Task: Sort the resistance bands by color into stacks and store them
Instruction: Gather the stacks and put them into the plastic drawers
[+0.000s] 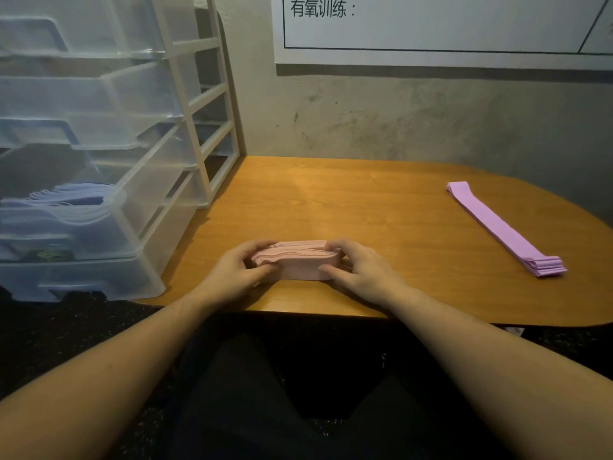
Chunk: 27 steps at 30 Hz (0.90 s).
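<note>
Two stacks of resistance bands lie on the wooden desk (381,207), and a third sits in storage. The pink stack (295,262), folded into a short thick bundle, rests near the front edge of the desk, held at both ends. The left hand (237,272) curls round its left end, thumb on the near face and fingers over the far side; the right hand (360,270) grips the right end the same way, thumb pressed against the near side. The layers are too many and too thin to count.

The purple stack (504,227) lies well apart on the right of the desk, stretched out full length and running diagonally from far left to near right, its layered end fanned slightly at the near corner.

At the left stands one clear plastic drawer unit (139,180) in a white frame, touching the left edge of the desk. Several of its drawers are pulled out; one lower drawer holds a stack of pale blue bands (71,195), which seem to lie flat, though the translucent wall blurs them. The exact number of drawers is hard to tell.

On the concrete wall behind hangs one white board (431,28) with printed Chinese characters at its top left.
</note>
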### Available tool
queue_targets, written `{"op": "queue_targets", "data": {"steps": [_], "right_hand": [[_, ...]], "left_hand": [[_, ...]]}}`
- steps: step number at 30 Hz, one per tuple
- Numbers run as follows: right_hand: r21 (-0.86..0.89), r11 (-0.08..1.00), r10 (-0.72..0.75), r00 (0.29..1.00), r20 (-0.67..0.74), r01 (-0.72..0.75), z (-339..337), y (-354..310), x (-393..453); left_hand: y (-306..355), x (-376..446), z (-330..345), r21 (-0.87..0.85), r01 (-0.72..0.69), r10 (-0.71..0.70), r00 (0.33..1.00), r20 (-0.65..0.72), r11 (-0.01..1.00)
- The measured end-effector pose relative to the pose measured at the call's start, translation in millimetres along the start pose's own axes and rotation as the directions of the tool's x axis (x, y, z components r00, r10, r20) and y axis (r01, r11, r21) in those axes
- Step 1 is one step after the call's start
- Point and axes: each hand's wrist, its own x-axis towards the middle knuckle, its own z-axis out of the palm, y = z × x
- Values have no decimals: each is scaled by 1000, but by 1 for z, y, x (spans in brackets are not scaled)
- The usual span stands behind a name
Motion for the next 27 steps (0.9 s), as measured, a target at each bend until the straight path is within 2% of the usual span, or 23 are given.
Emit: {"op": "queue_targets", "data": {"steps": [3,6,9,12,17,21,27], "right_hand": [[91,992,89,995,53,-93,-1,-1,2],[198,969,131,986,100,-149,1,0,7],[366,893,192,957,216,-262,-6,-3,16],[370,883,218,951,220,-288,-8,-9,21],[416,879,204,973,111,-231,-19,-29,27],[466,875,93,990,104,-131,-48,-66,34],[448,893,-68,997,44,41,-86,-142,53]], "left_hand": [[2,1,0,-30,59,-59,998,-8,998],[5,3,-2,23,105,-106,994,7,994],[14,8,-10,80,169,-175,982,73,982],[27,10,-17,111,183,-193,977,93,977],[64,5,-37,123,112,-122,990,75,986],[99,-7,-65,97,65,-69,997,45,993],[140,-41,-124,137,-6,17,996,-84,991]]}}
